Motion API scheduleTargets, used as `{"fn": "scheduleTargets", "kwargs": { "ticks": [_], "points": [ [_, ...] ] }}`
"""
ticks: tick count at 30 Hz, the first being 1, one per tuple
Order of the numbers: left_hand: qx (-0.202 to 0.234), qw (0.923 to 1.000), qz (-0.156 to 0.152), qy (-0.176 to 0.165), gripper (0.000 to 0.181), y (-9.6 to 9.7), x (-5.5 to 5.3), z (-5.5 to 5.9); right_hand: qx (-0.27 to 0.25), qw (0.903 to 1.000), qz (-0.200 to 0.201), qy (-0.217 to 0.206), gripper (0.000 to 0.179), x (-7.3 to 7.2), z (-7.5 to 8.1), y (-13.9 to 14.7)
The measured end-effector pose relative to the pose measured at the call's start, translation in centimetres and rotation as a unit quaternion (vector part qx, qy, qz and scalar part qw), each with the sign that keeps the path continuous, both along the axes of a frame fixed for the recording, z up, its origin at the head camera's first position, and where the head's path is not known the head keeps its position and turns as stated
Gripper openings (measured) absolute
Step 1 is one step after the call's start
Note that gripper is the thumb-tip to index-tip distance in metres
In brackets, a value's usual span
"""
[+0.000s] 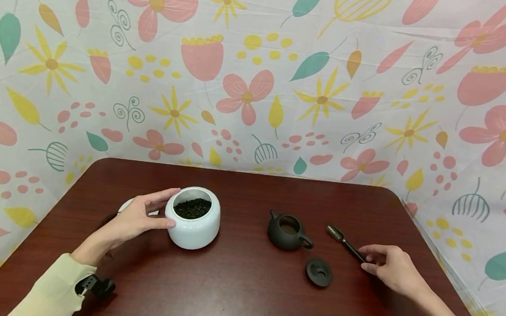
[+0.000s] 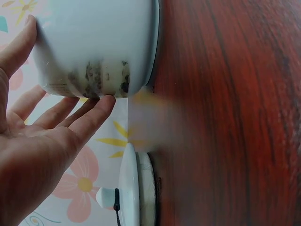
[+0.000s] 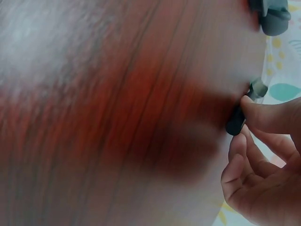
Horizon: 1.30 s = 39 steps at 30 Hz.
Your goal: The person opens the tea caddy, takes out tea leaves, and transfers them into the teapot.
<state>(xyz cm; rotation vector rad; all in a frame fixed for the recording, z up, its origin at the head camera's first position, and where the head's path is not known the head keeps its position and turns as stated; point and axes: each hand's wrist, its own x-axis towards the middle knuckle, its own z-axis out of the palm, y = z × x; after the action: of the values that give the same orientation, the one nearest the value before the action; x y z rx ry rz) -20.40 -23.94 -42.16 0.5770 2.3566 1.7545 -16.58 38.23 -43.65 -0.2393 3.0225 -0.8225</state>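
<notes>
A white tea jar [image 1: 192, 233] with dark loose tea leaves [image 1: 192, 208] in it stands left of the table's middle. My left hand [image 1: 139, 217] holds it from the left, thumb on the near side and fingers on the far side. In the left wrist view the fingertips rest along the jar's wall [image 2: 99, 42]. Over on the right, my right hand [image 1: 390, 268] pinches the dark handle end of a tea scoop [image 1: 344, 240] between thumb and fingers. The scoop's metal head points away toward the teapot side; in the right wrist view its black handle [image 3: 234, 123] lies under the thumb.
A dark clay teapot [image 1: 289, 233], uncovered, stands between the hands with its handle to the right. Its round lid [image 1: 318, 272] lies nearer on the table [image 1: 232, 291]. Behind my left hand lies the white jar lid [image 1: 124, 205]. A flowered cloth [image 1: 260, 78] hangs behind the table.
</notes>
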Motion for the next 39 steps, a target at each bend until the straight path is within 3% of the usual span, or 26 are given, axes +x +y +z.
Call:
{"fn": "scheduleTargets", "kwargs": {
  "ticks": [19,32,39],
  "points": [
    [-0.011,0.9999,0.002,0.001,0.078,0.1,0.1,0.3,0.015,0.9994,-0.030,-0.001,0.017,0.2,-0.4,0.2],
    [-0.008,1.0000,0.000,0.002,0.079,0.2,0.1,0.4,0.004,0.9986,-0.037,0.036,0.008,0.5,0.5,-0.4],
    [-0.003,1.0000,0.000,-0.001,0.078,0.2,0.2,0.3,-0.011,0.9973,-0.041,0.060,0.016,0.5,1.0,-0.5]
  ]
}}
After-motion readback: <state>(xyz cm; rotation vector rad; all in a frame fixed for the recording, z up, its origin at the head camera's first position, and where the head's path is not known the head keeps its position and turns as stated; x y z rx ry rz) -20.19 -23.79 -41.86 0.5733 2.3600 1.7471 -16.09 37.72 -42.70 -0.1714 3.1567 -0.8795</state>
